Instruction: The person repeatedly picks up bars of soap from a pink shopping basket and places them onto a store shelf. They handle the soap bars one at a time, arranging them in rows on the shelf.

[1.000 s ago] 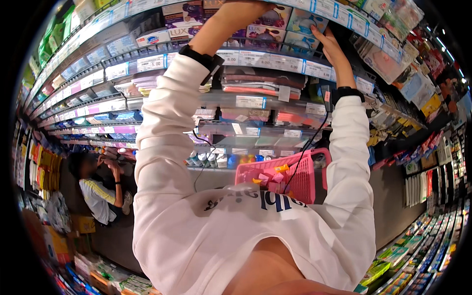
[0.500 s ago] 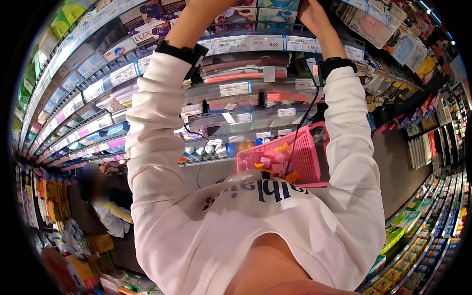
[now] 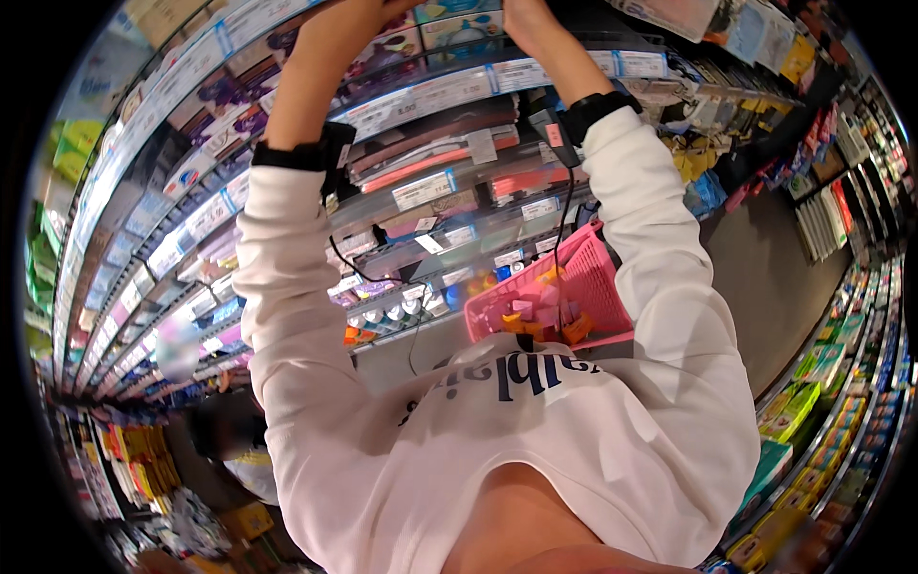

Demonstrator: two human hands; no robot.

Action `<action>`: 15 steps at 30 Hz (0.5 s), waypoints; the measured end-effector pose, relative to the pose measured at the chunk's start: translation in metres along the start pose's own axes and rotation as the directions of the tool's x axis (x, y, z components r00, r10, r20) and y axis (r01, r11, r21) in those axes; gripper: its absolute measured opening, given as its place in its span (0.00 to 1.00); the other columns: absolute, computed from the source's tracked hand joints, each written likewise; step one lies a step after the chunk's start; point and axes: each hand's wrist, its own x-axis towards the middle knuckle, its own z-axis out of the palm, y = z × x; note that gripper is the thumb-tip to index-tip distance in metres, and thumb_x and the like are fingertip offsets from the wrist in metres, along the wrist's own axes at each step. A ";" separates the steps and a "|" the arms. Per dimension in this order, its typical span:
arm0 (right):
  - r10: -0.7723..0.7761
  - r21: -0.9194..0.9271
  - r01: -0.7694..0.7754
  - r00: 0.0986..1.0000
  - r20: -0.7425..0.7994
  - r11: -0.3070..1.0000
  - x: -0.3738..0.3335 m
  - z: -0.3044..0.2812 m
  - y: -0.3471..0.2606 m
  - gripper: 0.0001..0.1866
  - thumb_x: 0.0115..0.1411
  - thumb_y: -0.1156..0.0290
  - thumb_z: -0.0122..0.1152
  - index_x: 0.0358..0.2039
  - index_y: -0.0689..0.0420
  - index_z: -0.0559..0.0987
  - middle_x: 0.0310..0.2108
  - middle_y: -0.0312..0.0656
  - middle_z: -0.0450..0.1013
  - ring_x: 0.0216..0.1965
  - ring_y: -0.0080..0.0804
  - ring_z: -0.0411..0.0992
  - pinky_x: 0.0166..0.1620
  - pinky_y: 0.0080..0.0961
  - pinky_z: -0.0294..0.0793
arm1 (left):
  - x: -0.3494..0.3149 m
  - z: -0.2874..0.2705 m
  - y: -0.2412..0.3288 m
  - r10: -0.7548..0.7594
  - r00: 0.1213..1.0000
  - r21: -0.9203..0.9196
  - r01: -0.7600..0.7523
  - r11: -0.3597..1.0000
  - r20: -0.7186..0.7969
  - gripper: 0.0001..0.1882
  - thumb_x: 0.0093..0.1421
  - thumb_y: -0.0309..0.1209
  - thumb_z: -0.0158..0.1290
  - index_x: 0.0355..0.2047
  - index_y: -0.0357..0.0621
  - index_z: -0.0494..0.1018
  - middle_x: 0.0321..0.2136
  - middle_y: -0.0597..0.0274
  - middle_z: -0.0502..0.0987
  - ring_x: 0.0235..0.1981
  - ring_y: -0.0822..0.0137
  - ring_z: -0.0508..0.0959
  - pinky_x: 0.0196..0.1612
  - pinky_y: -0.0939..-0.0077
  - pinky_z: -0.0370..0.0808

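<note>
Both my arms, in white sleeves with black bands at the wrists, stretch up to a shelf of small boxes. My left hand point(image 3: 346, 23) is at the top edge, beside purple and pink boxes point(image 3: 394, 48); its fingers are mostly cut off. To its right, my right hand point(image 3: 528, 21) is by the right side of light blue boxes point(image 3: 463, 31), its fingertips also out of the picture. Whether either hand grips a box cannot be seen. A black device point(image 3: 555, 136) with a cable hangs at my right wrist.
Below the boxes run a price-label rail point(image 3: 430, 94) and shelves of folded cloths point(image 3: 440, 153). A pink basket point(image 3: 598, 287) with small orange and pink packets stands low in front of me. Another person point(image 3: 229, 430) is at the lower left. Stocked shelves point(image 3: 813, 421) line the right.
The view has turned, so the shelves now slant up to the right. Both hands sit further left in the picture, still at the boxes. The other person appears lower.
</note>
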 end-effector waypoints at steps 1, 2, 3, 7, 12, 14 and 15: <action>-0.027 -0.031 0.027 1.000 -0.015 0.999 -0.004 0.007 0.000 0.31 0.62 0.48 0.31 0.53 0.61 0.62 0.50 0.40 0.63 0.51 0.30 0.61 0.52 0.24 0.59 | -0.001 -0.001 0.001 -0.049 0.996 0.021 0.047 0.999 0.070 0.26 0.52 0.44 0.51 0.41 0.31 0.67 0.36 0.41 0.71 0.39 0.47 0.70 0.43 0.65 0.65; -0.051 -0.049 0.050 0.998 -0.020 0.998 -0.007 0.015 0.001 0.31 0.62 0.47 0.30 0.53 0.61 0.62 0.51 0.41 0.62 0.52 0.31 0.60 0.53 0.23 0.58 | -0.002 -0.006 0.001 -0.030 0.998 0.024 0.029 0.999 0.046 0.26 0.52 0.44 0.51 0.41 0.31 0.67 0.35 0.42 0.71 0.39 0.48 0.70 0.43 0.65 0.65; -0.022 -0.004 0.022 1.000 -0.006 1.000 -0.008 0.020 -0.001 0.30 0.63 0.49 0.32 0.54 0.61 0.61 0.52 0.41 0.61 0.53 0.31 0.59 0.54 0.23 0.57 | -0.001 -0.009 0.001 -0.011 1.000 0.026 0.010 1.000 0.023 0.26 0.52 0.44 0.51 0.41 0.32 0.68 0.35 0.42 0.71 0.39 0.48 0.70 0.44 0.65 0.65; -0.054 -0.044 0.056 0.998 0.042 0.997 -0.020 0.052 0.000 0.28 0.61 0.55 0.38 0.56 0.59 0.57 0.55 0.41 0.57 0.55 0.31 0.55 0.55 0.24 0.54 | -0.025 -0.019 -0.013 -0.016 0.993 0.316 -0.021 0.948 0.115 0.25 0.53 0.45 0.50 0.40 0.33 0.68 0.36 0.42 0.71 0.40 0.48 0.70 0.44 0.64 0.65; -0.211 -0.388 0.219 0.975 0.063 0.895 -0.130 0.043 -0.048 0.29 0.59 0.62 0.45 0.58 0.57 0.53 0.58 0.41 0.52 0.58 0.32 0.51 0.57 0.25 0.50 | -0.068 -0.028 0.035 -0.054 0.988 -0.026 0.058 0.998 0.146 0.18 0.54 0.35 0.48 0.41 0.34 0.68 0.39 0.44 0.71 0.41 0.53 0.72 0.46 0.68 0.66; -0.205 -0.530 0.158 0.978 -0.029 0.833 -0.198 0.010 -0.065 0.31 0.58 0.65 0.48 0.59 0.56 0.51 0.59 0.41 0.50 0.60 0.32 0.49 0.58 0.26 0.48 | -0.119 -0.015 0.072 -0.100 0.994 -0.340 0.082 0.937 -0.036 0.13 0.52 0.27 0.47 0.38 0.35 0.70 0.41 0.47 0.71 0.41 0.54 0.72 0.46 0.68 0.66; -0.151 -0.571 0.038 0.977 -0.153 0.820 -0.235 -0.018 -0.063 0.32 0.58 0.66 0.50 0.60 0.56 0.50 0.60 0.41 0.49 0.60 0.32 0.48 0.59 0.26 0.48 | -0.159 -0.006 0.096 -0.230 0.973 -0.527 0.191 0.828 -0.009 0.11 0.50 0.23 0.48 0.36 0.35 0.70 0.42 0.48 0.71 0.42 0.53 0.71 0.46 0.68 0.66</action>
